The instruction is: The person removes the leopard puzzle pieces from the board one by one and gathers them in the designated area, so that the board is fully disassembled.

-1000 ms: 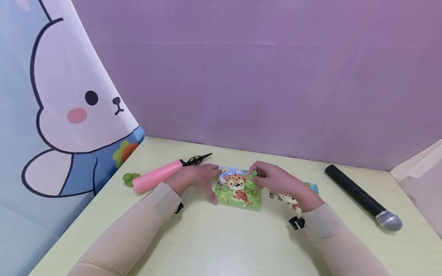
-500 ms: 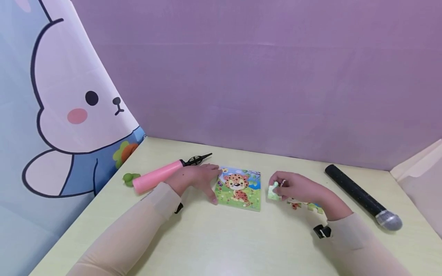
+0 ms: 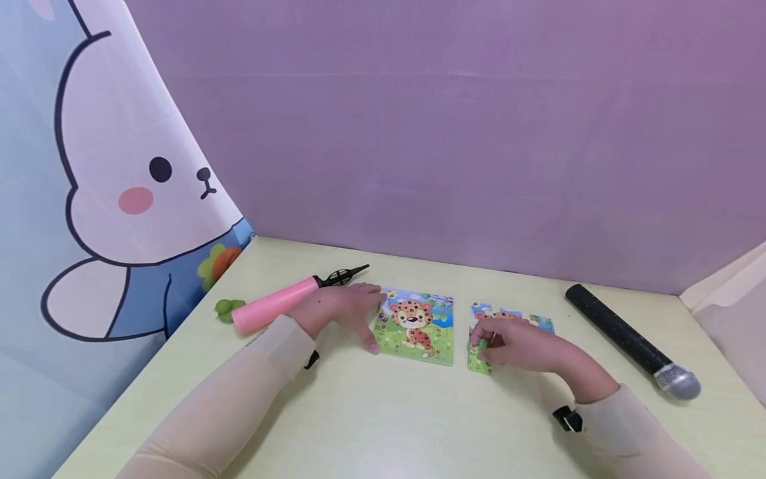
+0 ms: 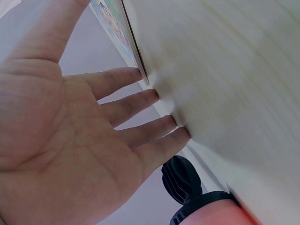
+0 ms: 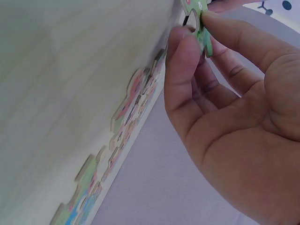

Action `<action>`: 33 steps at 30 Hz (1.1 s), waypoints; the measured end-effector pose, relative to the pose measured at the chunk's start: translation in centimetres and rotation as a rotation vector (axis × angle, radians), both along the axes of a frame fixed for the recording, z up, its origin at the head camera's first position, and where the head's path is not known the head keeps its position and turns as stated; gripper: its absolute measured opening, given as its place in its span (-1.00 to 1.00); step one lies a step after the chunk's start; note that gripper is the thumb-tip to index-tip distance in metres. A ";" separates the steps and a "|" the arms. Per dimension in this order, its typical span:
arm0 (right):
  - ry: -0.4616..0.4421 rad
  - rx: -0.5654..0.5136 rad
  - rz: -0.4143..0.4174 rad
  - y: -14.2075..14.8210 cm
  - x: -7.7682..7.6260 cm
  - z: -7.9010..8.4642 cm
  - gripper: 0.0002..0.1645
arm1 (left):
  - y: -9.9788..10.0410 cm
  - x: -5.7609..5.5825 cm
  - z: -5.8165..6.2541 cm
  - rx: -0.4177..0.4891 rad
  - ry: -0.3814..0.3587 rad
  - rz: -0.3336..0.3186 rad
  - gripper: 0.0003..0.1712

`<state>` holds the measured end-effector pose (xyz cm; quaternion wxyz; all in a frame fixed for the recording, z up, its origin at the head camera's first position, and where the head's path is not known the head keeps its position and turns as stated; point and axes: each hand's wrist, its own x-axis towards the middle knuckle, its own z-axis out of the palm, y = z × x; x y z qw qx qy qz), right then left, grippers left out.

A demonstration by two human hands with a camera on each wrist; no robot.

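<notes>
A square leopard picture puzzle board [image 3: 414, 326] lies on the table. My left hand [image 3: 338, 309] rests at its left side, fingers spread and fairly straight; in the left wrist view an index fingertip touches the edge of the board [image 4: 119, 35]. To the right of the board, my right hand [image 3: 523, 346] pinches a green puzzle piece [image 5: 206, 40] between thumb and fingertips, low over the table. Other puzzle pieces [image 3: 543, 323] lie around and behind that hand, which partly hides them. In the right wrist view these loose pieces [image 5: 129, 110] lie flat in a row.
A pink hand pump [image 3: 275, 307] with a black nozzle lies left of my left hand, a small green object [image 3: 225, 309] at its end. At the right lies a black microphone [image 3: 628, 339] with a grey head. A purple cloth [image 3: 455, 146] hangs behind the table.
My right hand has moved from the board's upper right to the loose pieces at the right, carrying a green puzzle piece. My left hand has stayed beside the board.
</notes>
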<state>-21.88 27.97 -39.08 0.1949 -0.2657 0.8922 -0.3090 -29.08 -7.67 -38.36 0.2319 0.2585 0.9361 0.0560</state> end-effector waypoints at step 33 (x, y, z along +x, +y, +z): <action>0.017 -0.052 -0.129 -2.2 -0.4 1.9 -0.50 | 0.2 -0.1 0.1 -0.015 -0.005 -0.017 0.49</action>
